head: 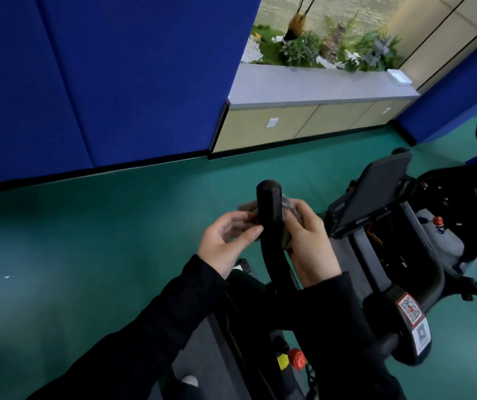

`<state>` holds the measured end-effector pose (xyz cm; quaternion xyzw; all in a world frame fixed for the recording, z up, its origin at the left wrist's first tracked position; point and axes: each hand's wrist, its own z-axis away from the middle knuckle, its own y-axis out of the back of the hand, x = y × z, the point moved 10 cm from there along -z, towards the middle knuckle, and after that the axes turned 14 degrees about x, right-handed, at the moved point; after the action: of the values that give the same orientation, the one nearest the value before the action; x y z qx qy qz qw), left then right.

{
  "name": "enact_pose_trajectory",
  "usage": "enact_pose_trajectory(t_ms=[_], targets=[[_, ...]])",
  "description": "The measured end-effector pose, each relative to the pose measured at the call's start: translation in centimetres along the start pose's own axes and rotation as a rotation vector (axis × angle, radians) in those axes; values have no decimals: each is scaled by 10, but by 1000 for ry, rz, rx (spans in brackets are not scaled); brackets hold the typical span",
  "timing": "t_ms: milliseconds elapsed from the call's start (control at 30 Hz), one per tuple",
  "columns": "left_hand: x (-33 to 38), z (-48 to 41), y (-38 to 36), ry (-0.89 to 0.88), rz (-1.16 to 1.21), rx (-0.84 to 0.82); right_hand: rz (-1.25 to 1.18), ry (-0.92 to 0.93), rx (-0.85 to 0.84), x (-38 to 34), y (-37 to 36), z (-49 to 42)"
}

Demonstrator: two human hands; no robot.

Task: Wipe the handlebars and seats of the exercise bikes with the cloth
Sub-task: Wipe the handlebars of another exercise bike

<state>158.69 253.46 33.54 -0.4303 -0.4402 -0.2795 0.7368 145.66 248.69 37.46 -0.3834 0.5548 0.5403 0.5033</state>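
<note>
At frame centre, left hand [227, 245] and right hand [311, 246] each pinched the cloth [289, 207]; the handlebar [269, 210] hid its middle, dark screen [375, 194] at right.

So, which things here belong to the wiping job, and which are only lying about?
Job: handlebar, cloth, left hand, right hand.

Lying about: screen, red knob, QR sticker, plants, cabinet.
</note>
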Motion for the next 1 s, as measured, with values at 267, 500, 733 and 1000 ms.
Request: enact_pose_trajectory(t_ms=[267,500,733,1000], targets=[[-6,-3,2,19,-35,-26,234,244,235,-33,15,20],[-15,-3,-3,71,-32,-82,507,542,491,-57,34,67],[-19,-4,-5,89,1,-93,555,622,494,-58,41,89],[-26,6,-1,83,49,13,445,657,186,-70,31,74]])
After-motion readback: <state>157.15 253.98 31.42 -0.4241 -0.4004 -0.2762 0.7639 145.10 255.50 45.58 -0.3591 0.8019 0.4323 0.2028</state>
